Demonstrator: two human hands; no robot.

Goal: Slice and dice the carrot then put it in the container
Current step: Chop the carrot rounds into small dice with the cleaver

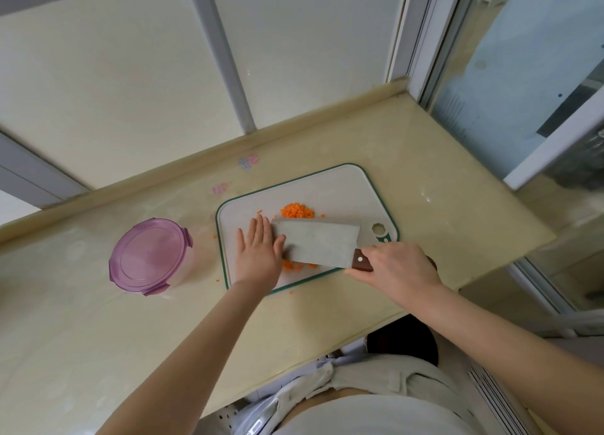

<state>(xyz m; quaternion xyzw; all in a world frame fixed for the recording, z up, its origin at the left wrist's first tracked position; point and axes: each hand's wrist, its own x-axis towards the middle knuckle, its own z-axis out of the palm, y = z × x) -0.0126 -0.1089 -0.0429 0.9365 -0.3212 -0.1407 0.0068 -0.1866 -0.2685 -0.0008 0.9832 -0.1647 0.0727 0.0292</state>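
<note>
Gathering diced carrot on the board, by my reading; dicing looks done.

Hands:
- The right hand grips the cleaver.
- The left hand lies flat, fingers straight, thumb at the blade.

Carrot shows at both blade edges.

Next: the container, left on the surface, needs its lid off.

Count: one cleaver, one board, one container.

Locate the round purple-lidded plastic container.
The round purple-lidded container stands on the beige countertop, just left of the white green-edged cutting board, in the head view's left half.
</note>
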